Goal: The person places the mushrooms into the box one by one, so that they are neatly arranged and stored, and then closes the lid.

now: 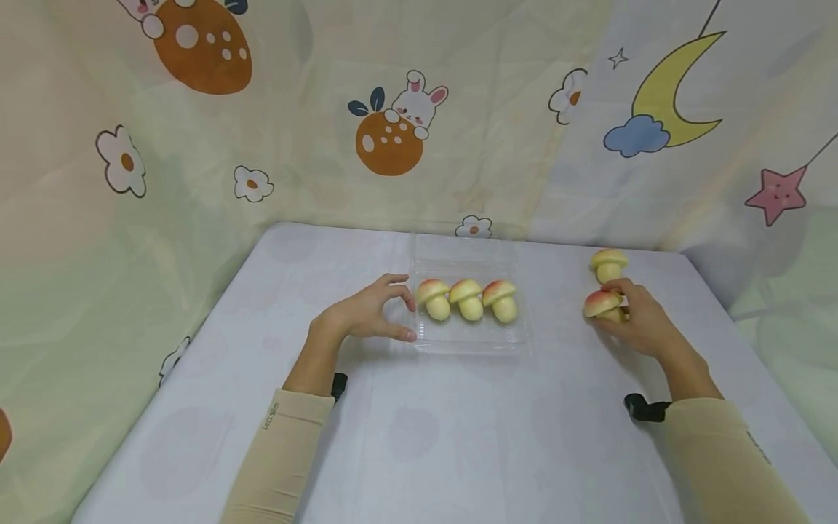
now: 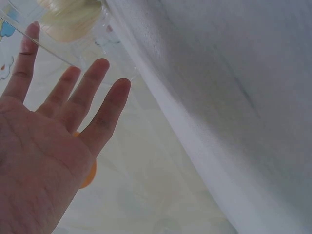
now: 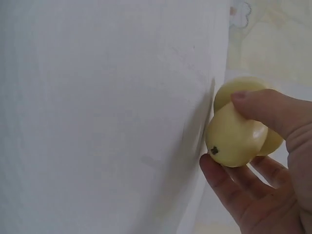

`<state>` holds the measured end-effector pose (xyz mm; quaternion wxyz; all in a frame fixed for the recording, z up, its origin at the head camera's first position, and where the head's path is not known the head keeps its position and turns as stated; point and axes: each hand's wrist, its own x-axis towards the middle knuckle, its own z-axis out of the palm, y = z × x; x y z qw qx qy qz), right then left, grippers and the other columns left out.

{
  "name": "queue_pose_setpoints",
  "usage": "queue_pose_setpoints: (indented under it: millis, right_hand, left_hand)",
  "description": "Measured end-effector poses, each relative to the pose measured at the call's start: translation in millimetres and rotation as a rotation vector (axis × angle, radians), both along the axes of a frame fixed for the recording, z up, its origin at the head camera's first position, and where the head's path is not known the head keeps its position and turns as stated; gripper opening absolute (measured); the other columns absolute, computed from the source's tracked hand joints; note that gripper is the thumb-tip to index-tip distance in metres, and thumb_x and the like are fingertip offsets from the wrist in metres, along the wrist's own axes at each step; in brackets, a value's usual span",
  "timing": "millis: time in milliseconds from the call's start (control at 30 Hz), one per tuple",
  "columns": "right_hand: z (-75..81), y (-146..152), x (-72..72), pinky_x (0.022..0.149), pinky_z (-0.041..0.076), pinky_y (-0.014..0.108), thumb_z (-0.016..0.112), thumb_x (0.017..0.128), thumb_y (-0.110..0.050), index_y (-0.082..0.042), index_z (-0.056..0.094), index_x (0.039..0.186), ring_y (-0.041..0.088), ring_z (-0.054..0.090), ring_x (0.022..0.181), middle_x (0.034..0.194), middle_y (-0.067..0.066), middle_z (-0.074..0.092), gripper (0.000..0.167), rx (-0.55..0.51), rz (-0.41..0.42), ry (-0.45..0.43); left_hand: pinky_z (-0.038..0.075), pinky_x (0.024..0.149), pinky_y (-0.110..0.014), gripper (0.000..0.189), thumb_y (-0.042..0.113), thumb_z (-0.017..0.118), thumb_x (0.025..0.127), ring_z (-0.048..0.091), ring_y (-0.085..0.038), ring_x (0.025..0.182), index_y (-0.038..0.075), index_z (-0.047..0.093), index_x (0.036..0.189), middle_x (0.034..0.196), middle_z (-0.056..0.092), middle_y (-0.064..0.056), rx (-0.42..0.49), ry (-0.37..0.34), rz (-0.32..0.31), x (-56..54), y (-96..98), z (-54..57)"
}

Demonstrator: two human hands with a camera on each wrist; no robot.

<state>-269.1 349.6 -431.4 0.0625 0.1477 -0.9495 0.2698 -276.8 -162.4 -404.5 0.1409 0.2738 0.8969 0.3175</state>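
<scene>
Three toy mushrooms, one of them a red-capped mushroom (image 1: 500,301), stand in a row inside a clear plastic box (image 1: 471,342). My left hand (image 1: 366,311) is at the box's left side, thumb and fingers spread apart with the tips right at its edge. In the left wrist view the fingers of that hand (image 2: 58,117) look straight and loose. On the right, my right hand (image 1: 638,320) grips another toy mushroom (image 1: 604,306) between thumb and fingers. Its pale rounded stem (image 3: 236,136) shows in the right wrist view, with the thumb pressed along one side.
One more toy mushroom (image 1: 609,265) stands just behind the right hand, near the table's back edge. A pale cloth covers the table (image 1: 419,437). Behind it hangs a printed curtain (image 1: 484,145). A clear raised lid (image 1: 465,251) is at the back of the box.
</scene>
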Motion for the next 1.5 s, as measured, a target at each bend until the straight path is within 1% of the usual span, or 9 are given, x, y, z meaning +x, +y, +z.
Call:
queue_pose_setpoints:
  millis: [133, 367, 533, 600, 700, 900, 1067, 1300, 1500]
  right_hand:
    - [2.3, -3.1, 1.8, 0.087, 0.051, 0.064, 0.079, 0.089, -0.01, 0.003, 0.042, 0.139, 0.055, 0.057, 0.108, 0.124, 0.032, 0.05, 0.063, -0.015, 0.008, -0.009]
    - [9.3, -14.1, 3.1, 0.079, 0.055, 0.041, 0.078, 0.092, -0.014, 0.002, 0.044, 0.141, 0.051, 0.066, 0.099, 0.132, 0.028, 0.053, 0.062, -0.019, 0.017, -0.003]
    - [15.2, -23.0, 3.4, 0.081, 0.056, 0.046, 0.078, 0.093, -0.02, 0.0, 0.044, 0.143, 0.047, 0.066, 0.101, 0.134, 0.025, 0.054, 0.063, -0.029, 0.023, -0.004]
    - [17.8, -25.8, 3.4, 0.081, 0.057, 0.043, 0.078, 0.093, -0.022, 0.0, 0.045, 0.144, 0.047, 0.066, 0.102, 0.134, 0.024, 0.054, 0.064, -0.037, 0.024, -0.003]
    - [21.2, -29.4, 3.8, 0.079, 0.056, 0.031, 0.077, 0.094, -0.024, 0.0, 0.045, 0.145, 0.046, 0.065, 0.103, 0.133, 0.023, 0.055, 0.065, -0.045, 0.022, -0.001]
    - [26.0, -37.3, 6.6, 0.075, 0.046, 0.009, 0.076, 0.095, -0.025, -0.001, 0.047, 0.144, 0.044, 0.065, 0.105, 0.132, 0.021, 0.058, 0.061, -0.089, 0.018, 0.015]
    - [30.7, -45.8, 9.0, 0.075, 0.044, 0.006, 0.076, 0.095, -0.028, -0.006, 0.049, 0.144, 0.042, 0.064, 0.106, 0.132, 0.017, 0.059, 0.06, -0.123, 0.02, 0.029]
    - [34.4, -55.1, 9.9, 0.078, 0.051, 0.014, 0.077, 0.094, -0.028, -0.008, 0.05, 0.146, 0.043, 0.066, 0.108, 0.133, 0.017, 0.059, 0.061, -0.15, 0.011, 0.034]
    - [34.6, -62.7, 10.6, 0.08, 0.051, 0.012, 0.078, 0.093, -0.028, -0.01, 0.052, 0.145, 0.042, 0.067, 0.109, 0.131, 0.014, 0.061, 0.06, -0.183, 0.014, 0.033]
  left_hand:
    - [0.034, 0.117, -0.054, 0.054, 0.048, 0.087, 0.079, 0.028, -0.035, 0.153, 0.017, 0.066, 0.118, 0.169, 0.021, -0.009, -0.004, -0.008, 0.004, 0.5, -0.4, -0.7]
    - [0.034, 0.117, -0.055, 0.054, 0.049, 0.087, 0.079, 0.028, -0.034, 0.153, 0.017, 0.066, 0.118, 0.169, 0.021, -0.009, -0.001, -0.001, 0.006, 1.2, -0.7, -0.7]
    - [0.033, 0.117, -0.055, 0.054, 0.049, 0.087, 0.079, 0.028, -0.035, 0.154, 0.018, 0.066, 0.118, 0.169, 0.021, -0.008, -0.004, 0.002, 0.004, 0.9, -0.5, -0.4]
    - [0.033, 0.118, -0.054, 0.054, 0.049, 0.087, 0.079, 0.028, -0.034, 0.154, 0.018, 0.066, 0.118, 0.169, 0.021, -0.008, -0.005, -0.001, 0.006, 1.0, -0.5, 0.3]
    - [0.033, 0.117, -0.054, 0.054, 0.049, 0.087, 0.079, 0.028, -0.034, 0.153, 0.018, 0.066, 0.118, 0.169, 0.021, -0.007, -0.005, -0.005, 0.009, 1.2, -0.2, 1.0]
    - [0.034, 0.117, -0.054, 0.054, 0.05, 0.087, 0.08, 0.028, -0.033, 0.154, 0.018, 0.066, 0.118, 0.169, 0.021, -0.006, -0.008, -0.006, 0.012, 1.0, 0.0, 1.0]
    - [0.033, 0.117, -0.054, 0.054, 0.051, 0.087, 0.079, 0.027, -0.033, 0.154, 0.019, 0.066, 0.118, 0.169, 0.021, -0.007, -0.008, -0.007, 0.013, 0.8, 0.1, 0.4]
    - [0.034, 0.117, -0.054, 0.054, 0.05, 0.087, 0.079, 0.028, -0.034, 0.153, 0.018, 0.066, 0.118, 0.169, 0.022, -0.007, -0.004, -0.006, 0.012, 0.3, 0.0, -0.9]
    - [0.034, 0.117, -0.054, 0.054, 0.049, 0.087, 0.079, 0.028, -0.035, 0.153, 0.018, 0.066, 0.118, 0.169, 0.021, -0.008, -0.002, -0.009, 0.01, 0.8, 0.6, -0.4]
